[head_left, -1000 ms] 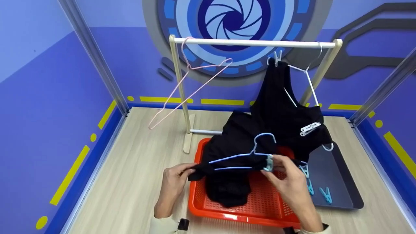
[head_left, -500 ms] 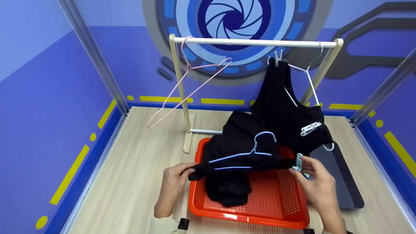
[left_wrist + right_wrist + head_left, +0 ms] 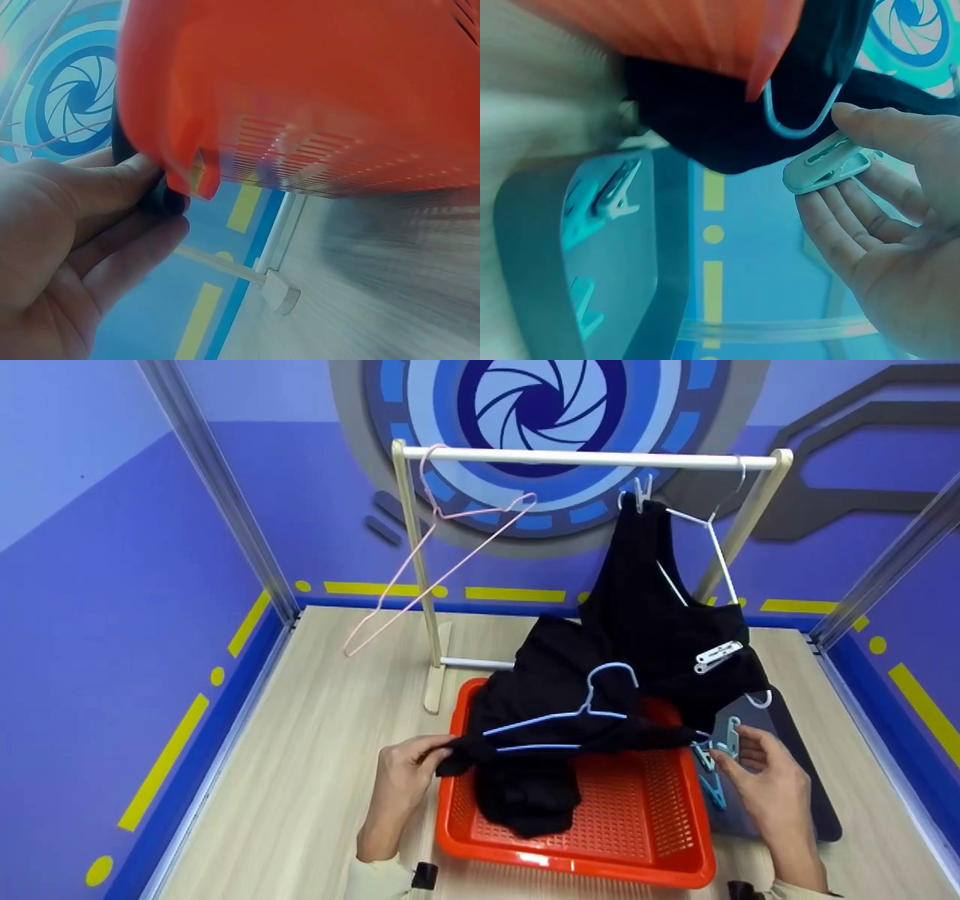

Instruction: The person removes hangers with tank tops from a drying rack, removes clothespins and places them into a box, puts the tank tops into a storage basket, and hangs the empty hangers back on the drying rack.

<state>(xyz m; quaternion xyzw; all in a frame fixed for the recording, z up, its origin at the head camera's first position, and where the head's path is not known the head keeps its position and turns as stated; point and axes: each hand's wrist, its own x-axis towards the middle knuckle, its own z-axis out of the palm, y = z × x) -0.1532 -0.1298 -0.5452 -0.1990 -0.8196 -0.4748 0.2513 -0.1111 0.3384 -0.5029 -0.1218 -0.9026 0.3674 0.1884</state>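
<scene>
A black garment (image 3: 517, 682) lies over the red basket (image 3: 574, 866) with a light blue hanger (image 3: 583, 710) threaded through it. At its left end my left hand (image 3: 397, 784) pinches a strap by the basket's rim; dark cloth (image 3: 159, 196) shows between thumb and fingers in the left wrist view. My right hand (image 3: 772, 787) holds a pale teal clothespin (image 3: 821, 166) between thumb and fingers. The clothespin is just right of the hanger's blue end loop (image 3: 799, 133), which sticks out of the cloth, and over the dark grey tray (image 3: 817, 810).
Several teal clothespins (image 3: 712, 791) lie in the tray. Behind stands a rack with a white rail (image 3: 570, 457). A pink hanger (image 3: 465, 562) hangs at its left. Another black garment (image 3: 637, 592) hangs at the right on a white hanger (image 3: 720, 555), with a white clothespin (image 3: 718, 657) on it.
My right hand has moved right with the clothespin, from the hanger's right arm past the end of the garment's strap to above the tray. My left hand stays at the left strap.
</scene>
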